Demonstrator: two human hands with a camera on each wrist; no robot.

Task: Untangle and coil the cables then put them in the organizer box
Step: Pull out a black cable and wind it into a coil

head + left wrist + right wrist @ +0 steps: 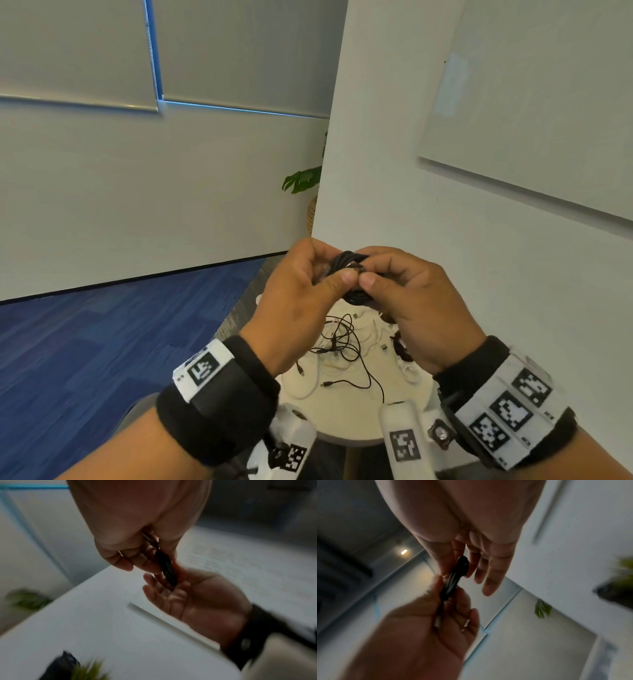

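Nearest of all are the two wrists, each wrapped in a black band (219, 404) carrying white blocks printed with black-and-white square markers (507, 411); above them the person's left hand (301, 301) and right hand (421, 308) meet in mid-air, raised well above the table; between them sits a small bundle of black cable (349, 263), wound into a tight coil; the left hand has its thumb and curled fingers clamped on the near side of the coil, and the right hand pinches the other side with thumb and forefinger, its remaining fingers spread looser beneath, as the right wrist view shows (489, 577); in the left wrist view the coil (167, 566) shows edge-on as a dark flat oval between the two palms, though that picture is blurred; below the hands stands a round cream table (342, 425); on it lies a loose tangle of thin black cable (346, 346), its strands crossing and trailing toward the near rim, with small connectors at the ends; white cables (308, 383) lie looped beside and under it; behind, a pale wall, blue carpet (102, 342) and a green leafy plant (303, 180) at the corner.
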